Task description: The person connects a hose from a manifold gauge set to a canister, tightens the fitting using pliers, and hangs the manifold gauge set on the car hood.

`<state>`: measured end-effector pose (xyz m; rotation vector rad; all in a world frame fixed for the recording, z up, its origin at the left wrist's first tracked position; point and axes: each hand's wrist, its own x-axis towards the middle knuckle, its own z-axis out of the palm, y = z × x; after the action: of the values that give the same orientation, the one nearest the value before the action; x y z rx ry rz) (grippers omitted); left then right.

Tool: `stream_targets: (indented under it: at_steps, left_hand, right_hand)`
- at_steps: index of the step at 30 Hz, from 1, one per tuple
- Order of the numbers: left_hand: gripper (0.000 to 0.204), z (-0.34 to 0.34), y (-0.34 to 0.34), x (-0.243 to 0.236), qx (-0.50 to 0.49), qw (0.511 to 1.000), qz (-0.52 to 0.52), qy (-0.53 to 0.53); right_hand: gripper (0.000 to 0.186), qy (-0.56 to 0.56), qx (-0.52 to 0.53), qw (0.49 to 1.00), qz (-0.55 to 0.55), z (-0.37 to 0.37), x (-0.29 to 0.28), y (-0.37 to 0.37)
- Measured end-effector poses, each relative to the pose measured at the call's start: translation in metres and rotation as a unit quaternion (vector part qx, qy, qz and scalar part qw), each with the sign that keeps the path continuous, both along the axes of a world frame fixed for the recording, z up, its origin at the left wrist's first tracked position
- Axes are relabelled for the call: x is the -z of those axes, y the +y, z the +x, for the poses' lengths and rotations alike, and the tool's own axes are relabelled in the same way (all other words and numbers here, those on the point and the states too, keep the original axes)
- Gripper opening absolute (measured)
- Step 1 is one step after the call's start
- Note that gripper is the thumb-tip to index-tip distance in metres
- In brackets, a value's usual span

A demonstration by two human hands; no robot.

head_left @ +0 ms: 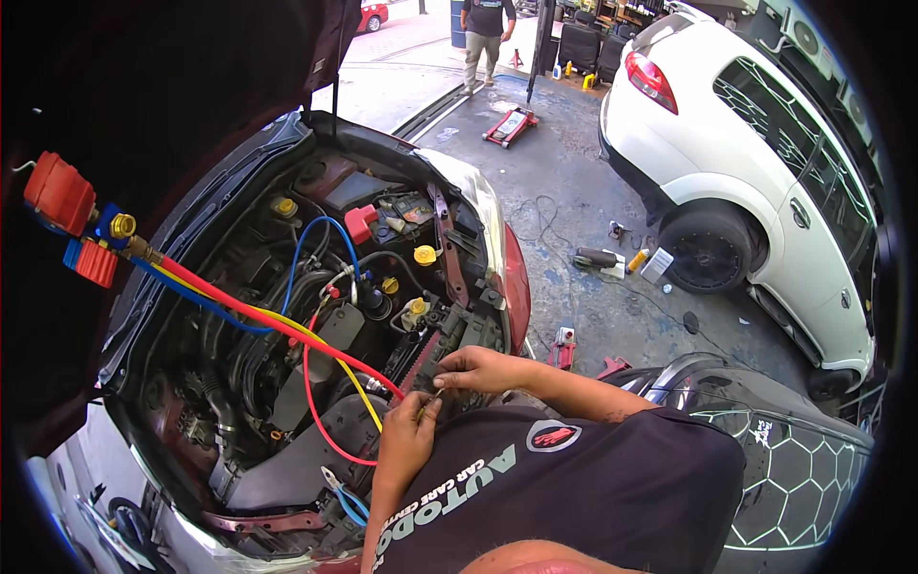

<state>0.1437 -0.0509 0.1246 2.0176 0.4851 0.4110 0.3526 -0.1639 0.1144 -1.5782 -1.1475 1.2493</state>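
I stand at the front of a car's engine bay [316, 368] with both hands close together over its front edge. My left hand [409, 430] has its fingers pinched together around something small. The fingertips of my right hand [467, 371] are pinched at the same spot, and what lies between them is too small to name. Just past my left hand run a thick red hose [277, 320] and a yellow hose [368, 397]. They come from a red and blue manifold gauge set [91, 225] hanging at the left. Blue-handled pliers [349, 499] lie at the bay's near edge.
The raised hood [172, 77] arches over the bay. A blue hose [330, 222] loops above the engine. To the right stand a white car [746, 153] and a dark car [784, 459]. A red floor jack [511, 126] sits on the floor, and a person [486, 38] stands farther off.
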Motion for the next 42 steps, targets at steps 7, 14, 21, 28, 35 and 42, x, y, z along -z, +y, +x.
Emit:
stream_targets:
  at_steps: [7,14,21,28,35,42]
  left_hand:
    - [0.025,-0.006,0.005,0.007,0.019,0.996,-0.062,0.053]
    - [0.024,-0.007,0.002,0.007,-0.005,0.997,-0.075,0.035]
    - [0.026,-0.008,0.0,-0.002,-0.011,0.998,-0.045,0.037]
    - [0.023,-0.012,0.003,-0.007,0.016,0.999,0.0,0.043]
    - [0.021,-0.014,0.005,0.004,0.007,0.999,-0.045,0.027]
    - [0.021,-0.013,0.0,-0.002,0.03,0.998,0.036,0.037]
  right_hand:
    - [0.016,0.154,-0.001,0.981,0.118,0.0,0.014,-0.001]
    - [0.022,0.192,0.015,0.962,0.192,-0.008,0.0,0.006]
    - [0.049,0.144,-0.076,0.985,-0.057,0.007,0.019,0.007]
    - [0.041,0.058,-0.112,0.989,0.078,0.005,0.014,0.006]
    - [0.049,-0.014,-0.127,0.987,0.098,0.003,0.006,0.009]
    - [0.051,0.162,-0.089,0.982,-0.05,-0.004,0.022,0.007]
